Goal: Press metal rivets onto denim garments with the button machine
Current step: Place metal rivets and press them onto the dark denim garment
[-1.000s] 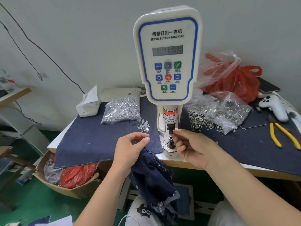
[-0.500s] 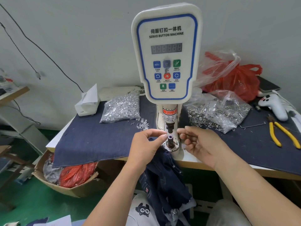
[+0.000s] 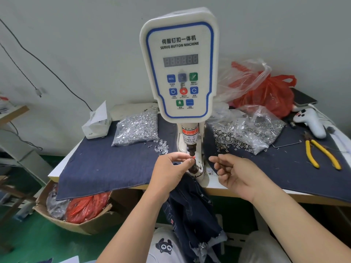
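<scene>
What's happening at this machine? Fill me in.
A person is loading the button machine to rivet a denim garment that hangs off the table edge below the press. The left hand has its fingertips pinched at the die right under the punch, apparently seating a small part; the part itself is too small to make out. The right hand hovers beside the press, fingers loosely curled and holding nothing. Bags of rivets lie either side of the machine.

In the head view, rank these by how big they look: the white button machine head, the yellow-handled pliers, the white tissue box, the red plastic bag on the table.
1. White button machine head, clearly largest.
2. Red plastic bag.
3. Yellow-handled pliers and white tissue box look alike; unranked, since wide-angle edges distort both.
</scene>
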Available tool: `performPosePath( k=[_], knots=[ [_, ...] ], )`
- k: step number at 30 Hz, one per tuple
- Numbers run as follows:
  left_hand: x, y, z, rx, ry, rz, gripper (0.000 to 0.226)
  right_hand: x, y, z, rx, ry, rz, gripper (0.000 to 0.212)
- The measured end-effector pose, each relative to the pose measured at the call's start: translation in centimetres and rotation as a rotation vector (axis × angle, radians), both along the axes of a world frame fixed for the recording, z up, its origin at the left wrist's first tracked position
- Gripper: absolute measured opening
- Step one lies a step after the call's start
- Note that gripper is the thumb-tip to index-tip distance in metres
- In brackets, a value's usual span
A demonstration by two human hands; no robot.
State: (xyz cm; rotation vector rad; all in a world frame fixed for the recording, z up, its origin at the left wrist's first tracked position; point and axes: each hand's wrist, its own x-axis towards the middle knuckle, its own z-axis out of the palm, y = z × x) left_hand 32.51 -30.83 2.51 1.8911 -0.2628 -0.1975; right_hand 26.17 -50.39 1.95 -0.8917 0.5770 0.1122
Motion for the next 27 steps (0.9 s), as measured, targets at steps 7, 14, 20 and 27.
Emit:
performPosePath(
  k=[7, 14, 20, 27],
  knots=[
    [0.0, 0.3, 0.3, 0.064, -0.067, -0.014, 0.004, -0.1, 0.2, 0.3, -0.010, -0.009, 0.006, 0.037],
    [0.1, 1.0, 0.9, 0.013, -0.001, 0.027, 0.011, -0.7, 1.1, 0.8, -0.308, -0.082, 0.081, 0.016],
    [-0.9, 2.5, 2.5, -0.375, 0.396, -0.156, 0.029, -2.4, 2.4, 1.5, -1.072, -0.412, 0.530, 0.028],
    [-1.7, 4.5, 1.9, -0.048, 0.104, -0.390, 0.057, -3.0, 2.2, 3.1, -0.834, -0.461, 0.504, 0.010]
  ],
)
